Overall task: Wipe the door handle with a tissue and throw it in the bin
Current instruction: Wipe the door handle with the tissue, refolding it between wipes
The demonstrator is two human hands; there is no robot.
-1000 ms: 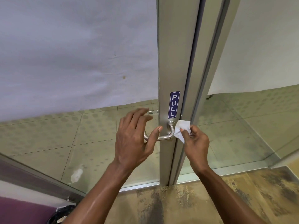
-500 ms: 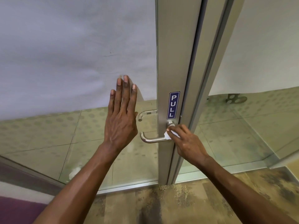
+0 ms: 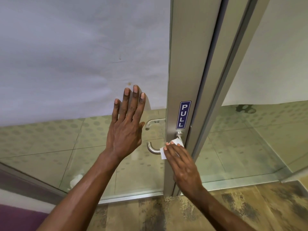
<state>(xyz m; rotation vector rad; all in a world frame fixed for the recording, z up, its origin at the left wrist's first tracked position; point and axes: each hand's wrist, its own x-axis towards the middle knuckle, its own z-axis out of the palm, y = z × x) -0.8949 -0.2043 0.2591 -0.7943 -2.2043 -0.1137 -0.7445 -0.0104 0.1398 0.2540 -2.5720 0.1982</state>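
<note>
the left hand (image 3: 124,130) is flat on the glass door (image 3: 83,144), fingers spread upward, holding nothing. the right hand (image 3: 181,164) presses a white tissue (image 3: 164,151) over the door handle (image 3: 152,150), whose bar runs level leftward from the frame (image 3: 181,64).

Left hand (image 3: 125,130): raised flat with the palm facing away, fingers straight, close together and pointing up, empty; forearm enters from the lower left and slopes up to the wrist. Right hand (image 3: 180,161): lower and to the right, back of hand toward the camera, fingers extended and pressed flat over a white tissue (image 3: 164,151), fingertips pointing up-left. Thumb of the right hand is hidden, so whether it pinches underneath cannot be told; right forearm enters from the lower right.
</note>
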